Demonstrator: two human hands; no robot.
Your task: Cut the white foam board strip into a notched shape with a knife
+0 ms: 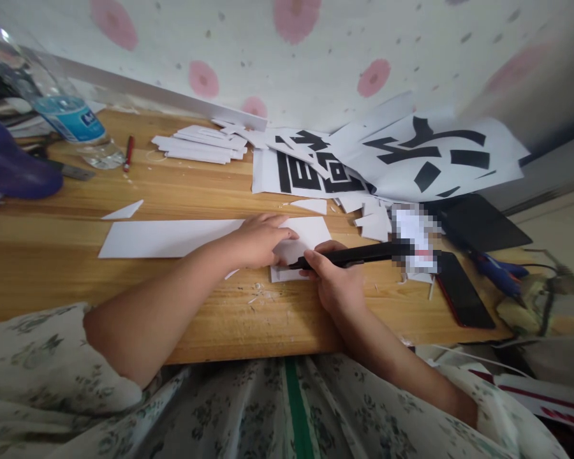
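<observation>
My left hand (262, 241) lies on a long white board strip (167, 239), its fingers spread and pressing near the strip's right end. In my right hand (338, 280) is a black utility knife (363, 254), gripped with thumb and fingers. Its tip points left, close to my left fingertips, at the strip's near edge; the blade is too small to make out. A smaller white piece (284, 275) shows below the tip, partly under my right fingers. Small scraps (258, 294) are scattered on the wooden table (210, 319) just in front.
Cut white strips (201, 145) are stacked at the back. Sheets with black characters (425, 153) lean at the back right, with offcuts (374, 220) before them. A phone (463, 290) and blue glue gun (500, 273) are at right. A bottle (79, 124) and red pen (129, 153) stand left.
</observation>
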